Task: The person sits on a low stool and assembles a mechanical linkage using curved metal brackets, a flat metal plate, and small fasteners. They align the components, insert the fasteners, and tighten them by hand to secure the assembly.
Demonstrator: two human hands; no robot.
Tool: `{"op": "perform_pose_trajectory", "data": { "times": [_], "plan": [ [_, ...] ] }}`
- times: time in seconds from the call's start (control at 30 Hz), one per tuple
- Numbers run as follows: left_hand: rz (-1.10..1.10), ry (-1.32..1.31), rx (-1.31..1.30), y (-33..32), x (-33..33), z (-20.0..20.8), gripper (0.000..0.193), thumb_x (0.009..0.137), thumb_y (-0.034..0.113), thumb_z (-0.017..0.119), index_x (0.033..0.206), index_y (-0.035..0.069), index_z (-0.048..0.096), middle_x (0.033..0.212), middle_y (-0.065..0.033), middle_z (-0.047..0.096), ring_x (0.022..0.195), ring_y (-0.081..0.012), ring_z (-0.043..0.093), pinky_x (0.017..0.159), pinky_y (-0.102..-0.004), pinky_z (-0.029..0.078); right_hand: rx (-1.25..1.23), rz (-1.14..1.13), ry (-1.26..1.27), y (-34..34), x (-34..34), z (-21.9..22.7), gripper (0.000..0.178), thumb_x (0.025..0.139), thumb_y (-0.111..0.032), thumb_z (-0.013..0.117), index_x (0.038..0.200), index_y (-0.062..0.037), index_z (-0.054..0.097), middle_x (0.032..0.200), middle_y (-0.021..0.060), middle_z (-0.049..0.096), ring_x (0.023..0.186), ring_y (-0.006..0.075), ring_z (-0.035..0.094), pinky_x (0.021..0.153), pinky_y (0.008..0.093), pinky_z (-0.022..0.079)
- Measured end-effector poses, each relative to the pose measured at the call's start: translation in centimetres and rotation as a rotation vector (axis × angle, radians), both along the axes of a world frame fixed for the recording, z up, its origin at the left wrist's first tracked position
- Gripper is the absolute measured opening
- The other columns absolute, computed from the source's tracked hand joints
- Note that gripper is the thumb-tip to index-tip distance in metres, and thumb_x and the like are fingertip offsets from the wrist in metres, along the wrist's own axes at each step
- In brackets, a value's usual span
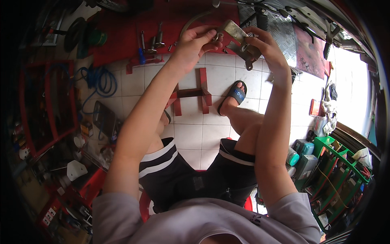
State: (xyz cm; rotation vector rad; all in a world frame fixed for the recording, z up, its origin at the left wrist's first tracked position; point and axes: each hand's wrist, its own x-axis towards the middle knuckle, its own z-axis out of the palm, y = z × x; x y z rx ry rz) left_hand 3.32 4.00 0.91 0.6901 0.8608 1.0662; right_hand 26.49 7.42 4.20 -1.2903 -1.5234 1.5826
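Both hands are raised over the near edge of the red work platform (122,44), with a worn, bent metal bracket (232,33) between them. My right hand (266,45) grips the bracket's right side, thumb on top. Its lower end is a darker plate with a holed lug, hanging over the floor tiles. My left hand (198,44) is closed at the bracket's left side, thumb and fingers pinched on a small metal part of it. The fingers partly hide that spot. Behind my left hand curves a thin hose or cable (191,23).
On the platform lie a blue-handled screwdriver (141,55) and metal parts (159,38). A red metal stand (202,91) is on the tiled floor between my feet. A coiled blue hose (101,81) and red rack (48,105) are left; a green tool rack (339,162) is right.
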Motion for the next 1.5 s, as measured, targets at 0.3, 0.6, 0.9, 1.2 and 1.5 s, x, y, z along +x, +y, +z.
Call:
{"op": "perform_pose_trajectory", "data": {
  "times": [0.3, 0.6, 0.9, 1.2, 1.5],
  "plan": [
    [-0.056, 0.044, -0.034, 0.0, -0.4, 0.5, 0.029, 0.100, 0.023, 0.053, 0.115, 0.000, 0.061, 0.097, -0.0077, 0.069, 0.084, -0.0153, 0.067, 0.071, -0.0291, 0.050, 0.106, 0.058, -0.163, 0.7, -0.2, -1.6, 0.036, 0.091, -0.036, 0.059, 0.096, -0.0020, 0.071, 0.070, 0.0043, 0.063, 0.063, 0.0116, 0.058, 0.058, 0.0276, 0.044],
    [-0.241, 1.279, -0.034, 0.1, -5.6, -17.9, 0.023, 0.082, 0.022, 0.066, 0.099, 0.009, 0.071, 0.091, -0.0132, 0.072, 0.090, -0.0298, 0.069, 0.080, -0.0390, 0.054, 0.095, -0.128, -0.300, 1.8, 0.5, -1.6, 0.054, 0.088, -0.055, 0.061, 0.088, -0.0029, 0.074, 0.064, 0.0048, 0.063, 0.063, 0.0125, 0.060, 0.059, 0.0289, 0.046],
    [-0.284, 1.730, 0.528, 4.1, -2.2, -21.0, 0.022, 0.086, 0.005, 0.058, 0.106, 0.009, 0.065, 0.115, -0.0129, 0.057, 0.099, -0.0323, 0.063, 0.083, -0.0425, 0.055, 0.065, -0.078, -0.366, 1.2, 1.1, 0.1, 0.054, 0.085, -0.057, 0.064, 0.094, -0.0054, 0.076, 0.070, 0.0070, 0.067, 0.068, 0.0149, 0.065, 0.065, 0.0298, 0.050],
    [-0.412, 1.987, 0.640, 6.5, -2.9, -19.9, 0.016, 0.089, 0.006, 0.055, 0.105, 0.006, 0.058, 0.110, -0.0135, 0.060, 0.102, -0.0310, 0.064, 0.082, -0.0420, 0.056, 0.067, -0.043, -0.351, 1.4, 2.2, 0.8, 0.053, 0.085, -0.055, 0.063, 0.095, -0.0048, 0.076, 0.068, 0.0075, 0.066, 0.068, 0.0152, 0.065, 0.064, 0.0305, 0.050],
    [0.353, 1.353, 0.578, 3.5, -6.1, -6.4, 0.012, 0.090, 0.010, 0.062, 0.090, 0.001, 0.054, 0.087, -0.0144, 0.068, 0.079, -0.0235, 0.069, 0.067, -0.0375, 0.053, 0.143, -0.085, -0.344, 1.2, 0.1, 0.1, 0.056, 0.084, -0.057, 0.063, 0.095, -0.0036, 0.076, 0.068, 0.0105, 0.067, 0.067, 0.0178, 0.066, 0.063, 0.0325, 0.050]
  ]
}}
